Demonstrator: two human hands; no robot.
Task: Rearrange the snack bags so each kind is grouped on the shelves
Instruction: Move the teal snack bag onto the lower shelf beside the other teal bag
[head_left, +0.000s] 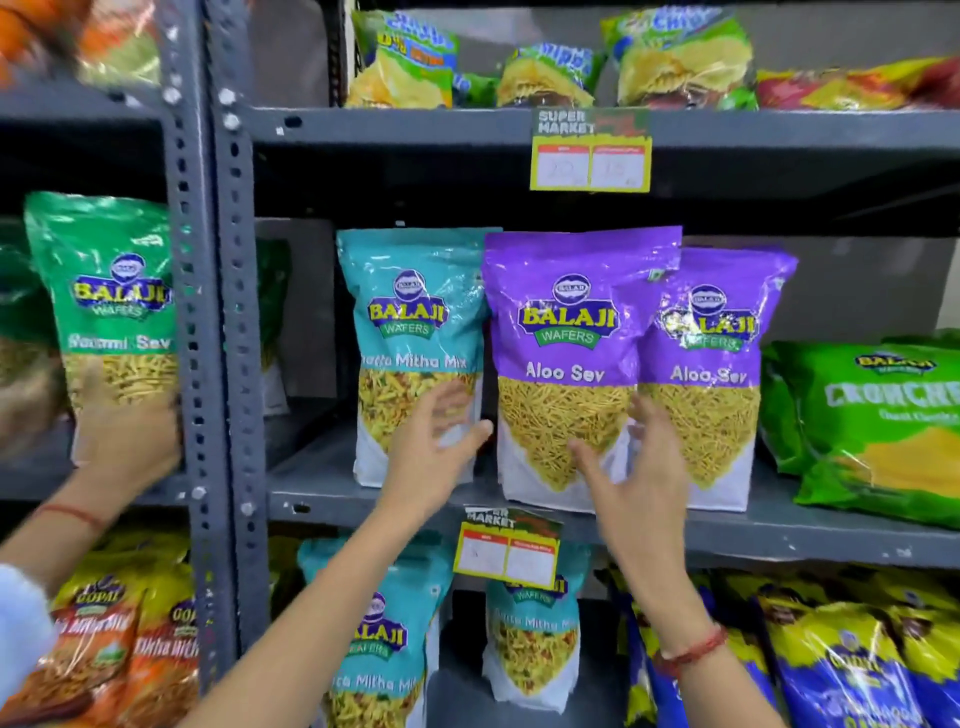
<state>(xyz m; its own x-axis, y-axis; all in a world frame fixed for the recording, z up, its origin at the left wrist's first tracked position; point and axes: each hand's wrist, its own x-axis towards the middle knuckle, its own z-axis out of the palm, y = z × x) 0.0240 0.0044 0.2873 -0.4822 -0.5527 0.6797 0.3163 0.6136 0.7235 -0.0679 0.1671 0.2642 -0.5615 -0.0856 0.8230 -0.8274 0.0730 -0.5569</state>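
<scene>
On the middle shelf (779, 525) a teal Khatta Mitha Mix bag (415, 312) stands upright beside two purple Aloo Sev bags (571, 332) (717, 353). My left hand (431, 452) is spread in front of the teal bag's lower part, fingers apart, gripping nothing. My right hand (634, 467) is spread over the lower edge of the front purple bag, between the two purple ones, also holding nothing. I cannot tell whether either hand touches a bag. Two more teal Khatta Mitha Mix bags (535, 634) stand on the shelf below.
Another person's hand (135, 447) holds a green Ratlami Sev bag (109, 306) in the left bay, beyond the grey uprights (218, 312). A green Crunchex bag (872, 415) lies right. Green chip bags (680, 57) fill the top shelf; blue-yellow bags (831, 665) sit bottom right.
</scene>
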